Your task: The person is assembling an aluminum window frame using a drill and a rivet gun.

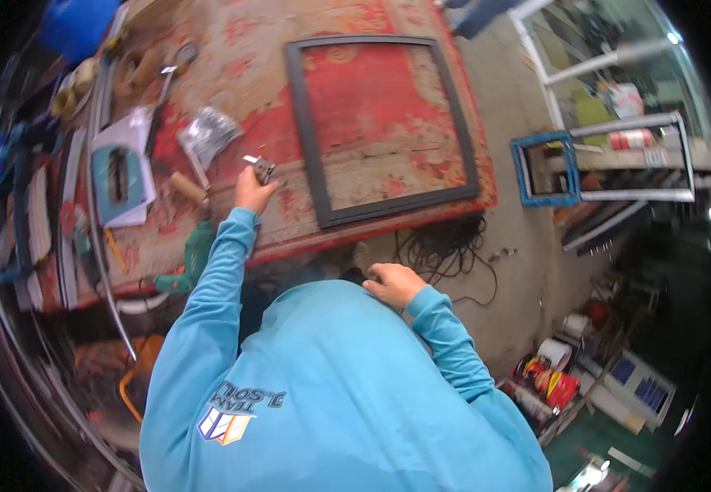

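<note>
Fingers of the left hand (250,190) are closed together in a grip on a small grey metal fitting (263,169), which is lifted just above the worn red patterned cloth (372,107) that covers the table. The left sleeve, light blue, runs back from it toward the near edge of the table. The right hand (394,284) is low and near, off the table, resting at the top of the light blue hooded garment; its fingers are curled, and what they touch cannot be told, so whether that grip holds anything cannot be told either.

Just right of the fitting lies a dark grey rectangular metal frame (306,131), flat on the cloth, its near right corner reaching close to the table's near edge. Open cloth shows inside the frame and in the narrow strip between the frame and the left hand. To the left of the hand lie a wooden tool handle (186,188), a clear plastic bag of small metal parts (208,133) and, farther left, a sheet of paper with a teal picture (120,175). A green power drill (190,261) sits at the near table edge, beside the left sleeve. Black cables (445,246) hang tangled below the near edge, over the grey concrete floor (519,98). A blue rectangular frame (545,169) stands well apart on the right.
</note>
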The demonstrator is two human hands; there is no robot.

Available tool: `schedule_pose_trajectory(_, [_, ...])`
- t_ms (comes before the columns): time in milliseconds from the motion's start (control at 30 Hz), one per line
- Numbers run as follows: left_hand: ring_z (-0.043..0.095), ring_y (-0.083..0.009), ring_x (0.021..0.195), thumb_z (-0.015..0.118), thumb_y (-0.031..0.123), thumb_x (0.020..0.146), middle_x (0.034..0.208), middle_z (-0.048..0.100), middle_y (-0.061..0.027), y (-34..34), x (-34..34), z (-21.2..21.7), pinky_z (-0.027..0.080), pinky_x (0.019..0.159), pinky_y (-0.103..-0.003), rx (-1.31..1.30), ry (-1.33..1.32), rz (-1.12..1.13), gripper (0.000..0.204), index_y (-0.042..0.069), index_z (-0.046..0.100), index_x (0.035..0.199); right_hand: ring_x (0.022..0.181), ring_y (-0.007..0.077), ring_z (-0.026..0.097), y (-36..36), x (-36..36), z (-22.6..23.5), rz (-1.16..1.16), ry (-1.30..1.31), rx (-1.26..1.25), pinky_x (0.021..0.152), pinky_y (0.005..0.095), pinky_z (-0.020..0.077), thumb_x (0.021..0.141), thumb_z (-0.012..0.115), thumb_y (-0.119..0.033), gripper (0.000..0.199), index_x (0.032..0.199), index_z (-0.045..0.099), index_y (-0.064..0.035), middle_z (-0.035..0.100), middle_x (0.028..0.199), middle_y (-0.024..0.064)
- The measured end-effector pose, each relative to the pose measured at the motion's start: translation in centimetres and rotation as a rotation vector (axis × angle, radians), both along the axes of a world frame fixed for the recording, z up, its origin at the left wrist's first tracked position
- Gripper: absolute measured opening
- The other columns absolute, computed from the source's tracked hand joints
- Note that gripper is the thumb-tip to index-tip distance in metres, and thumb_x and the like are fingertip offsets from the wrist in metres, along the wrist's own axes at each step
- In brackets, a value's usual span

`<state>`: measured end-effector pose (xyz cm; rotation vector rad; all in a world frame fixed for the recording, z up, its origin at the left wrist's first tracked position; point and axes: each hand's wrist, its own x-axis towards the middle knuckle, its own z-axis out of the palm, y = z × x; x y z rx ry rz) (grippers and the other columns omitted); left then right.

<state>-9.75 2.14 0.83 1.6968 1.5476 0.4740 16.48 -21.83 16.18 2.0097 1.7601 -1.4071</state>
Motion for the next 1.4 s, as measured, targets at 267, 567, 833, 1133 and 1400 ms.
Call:
schedule_pose_trajectory(267, [0.049,-0.0384,0.107,0.074,0.022,0.071,0.112,0.053,-0.0183,-0.3,2.0,-1.1,0.041,0.092,-0.047,0.307,0.343,-0.004,0.049,0.005,0.06,0.115,0.105,0.0382,0.059,-0.5,3.6,-1.1,-0.175,0.017,-0.013,0.09,0.0446,0.0472,0.089,0.058,-0.036,0.042,0.113,0.062,-0.0015,0.064,0.112,0.0215])
schedule_pose_trajectory(567, [0.05,-0.0365,0.111,0.074,0.02,0.072,0.122,0.052,-0.0177,-8.5,4.2,1.6,0.041,0.096,-0.046,0.34,0.166,-0.218,0.046,0.01,0.06,0.114,0.099,0.0326,0.064,1.7,18.5,-9.7,-0.587,0.011,0.356,0.088,0.0394,0.0498,0.084,0.066,-0.031,0.04,0.106,0.066,0.0026,0.068,0.102,0.0192])
schedule_pose_trajectory(833, [0.048,-0.0411,0.116,0.073,0.033,0.076,0.124,0.05,-0.025,-15.9,7.1,0.7,0.039,0.101,-0.046,-0.009,0.169,-0.175,0.079,0.001,0.037,0.138,0.126,0.0365,0.044,6.5,29.1,-13.5,-0.831,-0.639,0.41,0.106,0.0462,0.0364,0.079,0.066,-0.033,0.063,0.131,0.049,-0.0018,0.049,0.132,0.0225])
schedule_pose_trajectory(1133, [0.038,-0.0424,0.13,0.074,0.045,0.074,0.135,0.044,-0.0327,-15.2,9.9,1.3,0.031,0.111,-0.043,-0.265,0.139,-0.075,0.091,-0.01,0.039,0.136,0.122,0.0358,0.049,6.4,29.6,-11.6,-0.752,-0.658,0.145,0.1,0.047,0.0419,0.083,0.063,-0.047,0.062,0.126,0.051,-0.0036,0.051,0.129,0.0195])
schedule_pose_trajectory(1400, [0.06,-0.0266,0.108,0.075,0.027,0.079,0.122,0.058,-0.0219,-13.1,11.3,2.3,0.047,0.092,-0.035,-0.267,-0.431,0.272,0.068,-0.009,0.048,0.13,0.109,0.0348,0.062,-1.5,27.7,-11.4,-0.715,-0.227,-0.07,0.092,0.0383,0.0484,0.066,0.074,-0.053,0.069,0.106,0.068,0.0034,0.064,0.112,0.0259])
